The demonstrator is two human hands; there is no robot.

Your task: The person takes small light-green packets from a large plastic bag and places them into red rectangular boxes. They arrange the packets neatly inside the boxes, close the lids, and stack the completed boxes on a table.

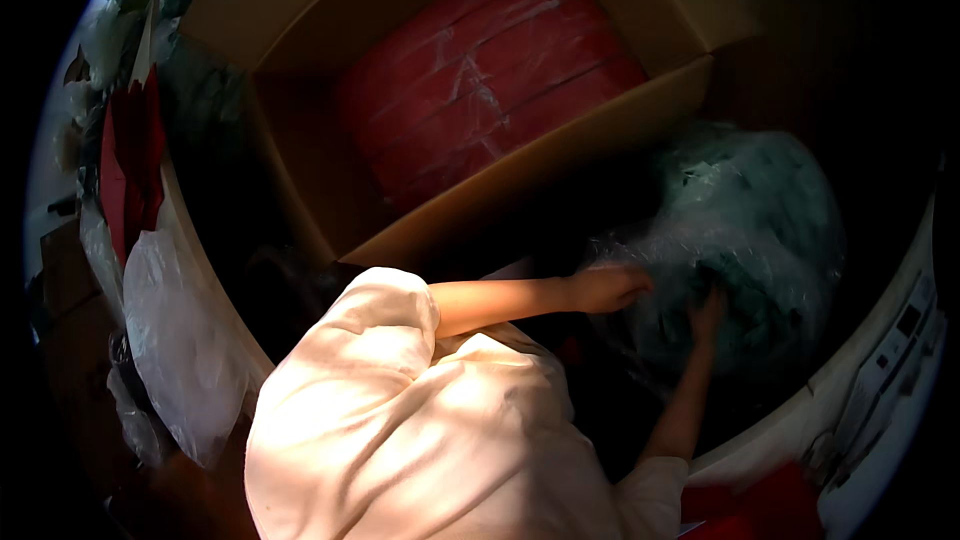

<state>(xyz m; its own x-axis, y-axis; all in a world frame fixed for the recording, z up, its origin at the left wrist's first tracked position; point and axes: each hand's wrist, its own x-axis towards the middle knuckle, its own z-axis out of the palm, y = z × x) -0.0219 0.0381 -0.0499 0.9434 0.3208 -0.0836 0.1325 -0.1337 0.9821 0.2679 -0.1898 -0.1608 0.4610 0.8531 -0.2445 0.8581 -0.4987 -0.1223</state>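
A large clear plastic bag (800, 175) filled with dark green soft pieces (755, 305) lies to the right. My left hand (608, 288) is closed at the near left edge of the bag, with thin film bunched around its fingers. Through the bag's mouth reaches my right hand (707, 315), against the green pieces. Its fingertips are lost in shadow and film, so their grip does not show. What the green pieces are exactly cannot be made out.
Ahead stands an open cardboard box (540, 175) with several red, film-wrapped packs (490, 70) in rows. On the left hang a whitish plastic bag (180, 340) and a red piece (132, 165). Red material (760, 510) lies at the lower right. Much around is dark.
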